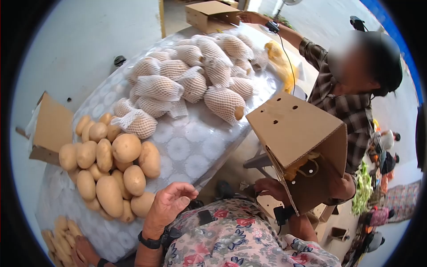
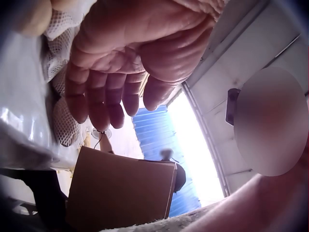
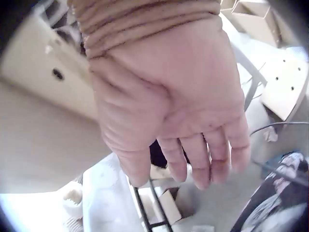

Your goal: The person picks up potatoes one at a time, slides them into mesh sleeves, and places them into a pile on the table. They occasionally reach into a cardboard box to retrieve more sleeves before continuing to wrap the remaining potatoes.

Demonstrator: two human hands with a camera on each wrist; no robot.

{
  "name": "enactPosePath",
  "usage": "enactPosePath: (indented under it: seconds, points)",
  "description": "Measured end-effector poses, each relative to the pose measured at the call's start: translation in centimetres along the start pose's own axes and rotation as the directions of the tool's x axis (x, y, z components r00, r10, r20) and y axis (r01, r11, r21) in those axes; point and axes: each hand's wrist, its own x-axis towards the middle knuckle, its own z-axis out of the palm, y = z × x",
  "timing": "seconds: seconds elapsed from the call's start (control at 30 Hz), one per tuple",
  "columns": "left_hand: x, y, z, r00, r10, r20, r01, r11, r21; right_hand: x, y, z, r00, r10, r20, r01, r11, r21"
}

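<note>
My left hand (image 1: 171, 204), fingers loosely bent and holding nothing, hovers by the front edge of the table beside a pile of bare potatoes (image 1: 109, 198). In the left wrist view its palm and bent fingers show with nothing in them. My right hand (image 1: 272, 189) is low beside a tilted cardboard box (image 1: 296, 129) with round holes and something yellow inside. The right wrist view shows its palm bare and the fingers relaxed, with the box alongside. Another person's hand (image 1: 342, 186) is at the box's right side.
Potatoes in white foam nets (image 1: 191, 84) are heaped on the patterned tablecloth (image 1: 182, 142). A cardboard box (image 1: 211, 15) stands at the back, the other person's far hand (image 1: 253, 18) by it. Another box (image 1: 51, 129) is at left. A third hand (image 1: 84, 251) is near potatoes bottom left.
</note>
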Motion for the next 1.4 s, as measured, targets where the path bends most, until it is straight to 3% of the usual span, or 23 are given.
enactPosePath:
  seconds: [0.2,0.3,0.5,0.8,1.1,1.2,1.4]
  points:
    - [-2.3,-0.7,-1.8,0.988,0.115,-0.107,-0.120,0.992,-0.033,4.8,-6.2,6.2,0.958,0.075,0.278,-0.033,0.988,-0.154]
    - [-3.3,-0.7,-2.3,0.975,0.154,-0.163,-0.161,0.986,-0.032,6.8,-7.4,7.6,0.908,0.019,0.418,-0.018,1.000,-0.006]
    - [-4.3,-0.3,-3.1,0.954,0.206,-0.217,-0.214,0.977,-0.016,8.1,-10.5,11.3,0.907,0.011,0.422,0.053,0.989,-0.139]
    - [-3.9,0.7,-4.0,0.949,0.200,-0.244,-0.216,0.976,-0.041,7.4,-13.0,16.0,0.876,-0.047,0.481,0.122,0.984,-0.126]
    - [-5.6,0.2,-6.8,0.947,0.231,-0.223,-0.238,0.971,-0.004,7.4,-16.5,22.1,0.874,-0.074,0.480,0.207,0.951,-0.230]
    - [-6.3,0.1,-7.4,0.938,0.241,-0.248,-0.259,0.965,-0.045,8.2,-17.1,23.4,0.836,-0.084,0.543,0.243,0.943,-0.229]
    - [-7.6,-0.4,-8.6,0.936,0.209,-0.282,-0.241,0.967,-0.084,8.9,-17.4,27.1,0.822,-0.019,0.570,0.219,0.933,-0.285]
